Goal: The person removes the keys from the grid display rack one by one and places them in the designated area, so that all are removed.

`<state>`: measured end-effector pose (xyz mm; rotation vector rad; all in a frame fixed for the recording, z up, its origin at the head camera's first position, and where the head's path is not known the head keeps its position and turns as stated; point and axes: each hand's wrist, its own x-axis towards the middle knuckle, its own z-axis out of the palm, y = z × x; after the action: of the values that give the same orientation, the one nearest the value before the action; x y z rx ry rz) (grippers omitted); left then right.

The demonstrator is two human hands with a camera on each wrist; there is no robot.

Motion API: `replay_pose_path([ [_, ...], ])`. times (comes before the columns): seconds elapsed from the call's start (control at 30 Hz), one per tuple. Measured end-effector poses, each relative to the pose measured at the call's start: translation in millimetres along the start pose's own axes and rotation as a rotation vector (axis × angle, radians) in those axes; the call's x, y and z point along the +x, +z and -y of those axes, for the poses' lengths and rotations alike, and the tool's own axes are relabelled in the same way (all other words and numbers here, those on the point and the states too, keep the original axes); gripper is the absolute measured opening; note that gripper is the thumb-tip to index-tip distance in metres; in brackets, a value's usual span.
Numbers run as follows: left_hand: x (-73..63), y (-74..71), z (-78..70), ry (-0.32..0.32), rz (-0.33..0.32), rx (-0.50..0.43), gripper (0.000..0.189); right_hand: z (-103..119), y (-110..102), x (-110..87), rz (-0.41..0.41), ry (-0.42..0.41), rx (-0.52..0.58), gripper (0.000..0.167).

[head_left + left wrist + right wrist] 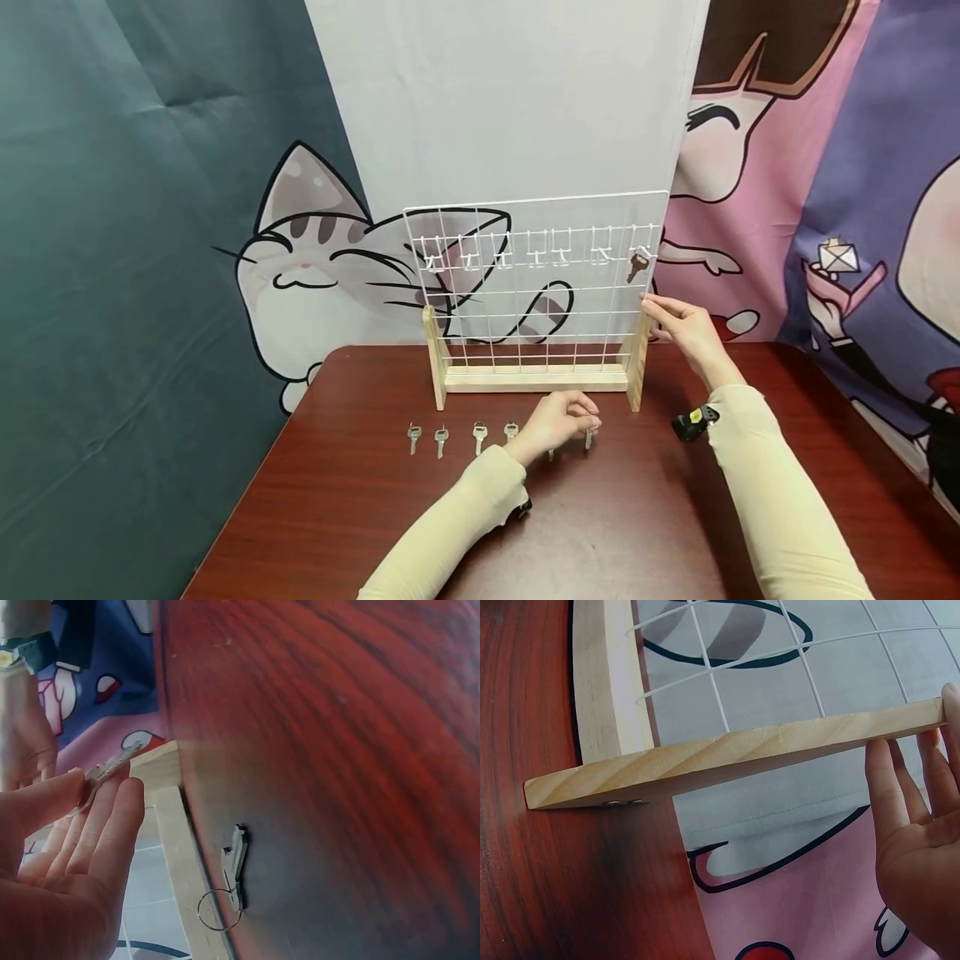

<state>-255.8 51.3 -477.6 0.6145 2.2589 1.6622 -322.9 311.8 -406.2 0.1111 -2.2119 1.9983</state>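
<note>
My left hand point(557, 425) is low over the table and pinches a key point(112, 769) between thumb and fingers. Beneath it another key point(235, 866) with a ring lies on the wood, mostly hidden by the hand in the head view. My right hand point(686, 329) grips the top of the right wooden post point(735, 754) of the rack, fingertips on both sides. The white wire grid point(525, 312) carries a row of hooks, and a dark key point(637, 265) hangs from the rightmost one.
Left of my left hand several keys lie in a row, among them a key point(414, 437) at the far left and a key point(480, 437) nearer. The rack's wooden base point(536, 381) stands toward the table's back edge. A printed cloth point(510, 100) hangs behind.
</note>
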Motion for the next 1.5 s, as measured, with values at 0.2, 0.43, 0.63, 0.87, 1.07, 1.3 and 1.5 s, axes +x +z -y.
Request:
replay_pose_path([
  [0.2,5.0,-1.9,2.7,0.003,0.040,0.095,0.005,1,0,0.1,-0.004,-0.017,-0.015,0.056],
  [0.43,9.7,-0.8,9.0,-0.027,0.086,0.106,0.003,1,4,-1.0,-0.006,-0.011,-0.006,0.060],
  [0.63,19.2,-0.5,8.1,0.026,0.093,0.356,0.008,2,0,1.7,-0.015,-0.011,0.002,0.053],
  [0.87,24.5,2.5,9.7,0.084,0.152,0.525,0.009,-2,-3,1.1,-0.018,0.001,0.040,0.050],
  [1.07,24.0,0.5,7.6,0.090,0.157,0.592,0.011,0,1,4.4,-0.018,0.003,-0.032,0.060],
  [1.3,25.7,2.3,8.2,0.060,0.174,0.615,0.012,1,1,2.6,-0.018,-0.001,-0.020,0.054],
  [1.5,24.6,3.8,6.8,0.030,0.183,0.612,0.013,-1,1,-0.1,-0.011,-0.013,-0.005,0.054],
])
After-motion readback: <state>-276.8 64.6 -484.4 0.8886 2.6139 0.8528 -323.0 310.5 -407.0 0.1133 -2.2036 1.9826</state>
